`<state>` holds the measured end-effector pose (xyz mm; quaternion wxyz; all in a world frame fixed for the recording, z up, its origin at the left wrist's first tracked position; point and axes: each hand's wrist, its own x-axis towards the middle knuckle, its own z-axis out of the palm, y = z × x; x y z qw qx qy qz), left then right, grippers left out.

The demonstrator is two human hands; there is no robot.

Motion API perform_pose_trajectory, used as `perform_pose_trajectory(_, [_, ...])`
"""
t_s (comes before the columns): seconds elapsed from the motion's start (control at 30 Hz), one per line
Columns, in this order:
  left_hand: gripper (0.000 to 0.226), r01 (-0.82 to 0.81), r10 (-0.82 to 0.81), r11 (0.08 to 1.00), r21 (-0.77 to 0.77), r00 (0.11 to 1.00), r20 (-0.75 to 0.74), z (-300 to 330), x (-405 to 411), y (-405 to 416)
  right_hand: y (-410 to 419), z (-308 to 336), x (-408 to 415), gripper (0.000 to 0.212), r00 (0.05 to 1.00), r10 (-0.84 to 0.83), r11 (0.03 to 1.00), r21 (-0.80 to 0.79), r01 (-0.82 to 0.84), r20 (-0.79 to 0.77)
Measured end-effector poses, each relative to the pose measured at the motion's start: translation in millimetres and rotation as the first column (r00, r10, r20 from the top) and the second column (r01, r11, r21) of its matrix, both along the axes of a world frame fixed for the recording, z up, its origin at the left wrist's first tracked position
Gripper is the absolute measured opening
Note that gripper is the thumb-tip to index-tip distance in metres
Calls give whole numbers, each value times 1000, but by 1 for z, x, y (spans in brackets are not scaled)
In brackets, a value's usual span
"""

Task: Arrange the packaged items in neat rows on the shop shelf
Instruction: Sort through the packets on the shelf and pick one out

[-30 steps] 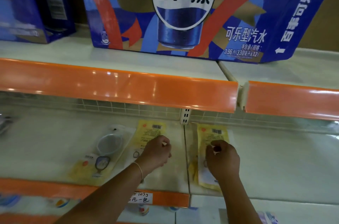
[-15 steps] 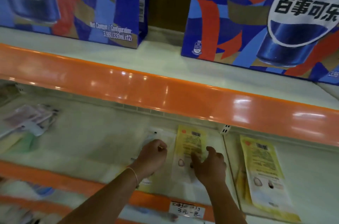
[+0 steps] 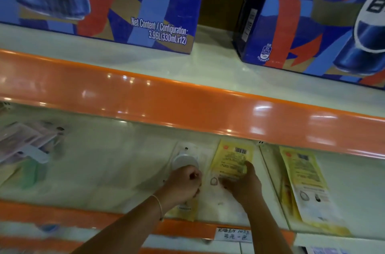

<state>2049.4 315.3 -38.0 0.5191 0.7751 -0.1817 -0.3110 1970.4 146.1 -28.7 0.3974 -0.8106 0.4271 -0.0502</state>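
Three flat packets lie on the pale lower shelf [image 3: 116,168]. My left hand [image 3: 184,183] rests curled on the left packet [image 3: 186,160], a clear blister pack with a white round item. Whether its fingers pinch the pack I cannot tell. My right hand [image 3: 242,183] lies on the middle yellow packet [image 3: 232,157], its fingers spread over the lower part. A third yellow packet [image 3: 308,183] lies alone to the right, past the shelf divider [image 3: 270,174].
An orange shelf lip [image 3: 187,106] overhangs the packets. Two blue cola cartons [image 3: 104,1] [image 3: 323,20] stand on the shelf above. Several blurred packets [image 3: 27,145] lie at far left. A handwritten price tag [image 3: 233,235] sits on the front rail.
The camera swung left. My right hand left the right yellow packet and now lies on the middle one; my left hand moved from the middle packet to the blister pack.
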Motion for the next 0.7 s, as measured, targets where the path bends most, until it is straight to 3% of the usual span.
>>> perform_pose_trajectory(0.1, [15,21,-21,1000,5,1000,8,3,-2,-6,-3,1,-8,69,989,-121,988,105,111,90])
perform_pose_trajectory(0.2, [18,28,-30,999,32,998,64,7,-3,-14,-15,-5,-17,57,950,-246,930,324,175,194])
perform_pose_trajectory(0.33, [14,15,-25,998,65,988,155,17,-8,-30,-32,3,-28,15,957,-162,939,336,74,240])
perform_pose_trajectory(0.43, [21,30,-30,1000,2,998,49,20,-13,-46,-41,13,-37,13,946,-60,924,377,-68,318])
perform_pose_trajectory(0.53, [14,39,-58,995,-90,975,-214,21,-17,-63,-47,17,-43,14,937,-13,889,433,-149,349])
perform_pose_trajectory(0.7, [36,-142,135,990,-17,966,-219,1,-17,-97,-69,16,-59,14,953,10,885,442,-149,302])
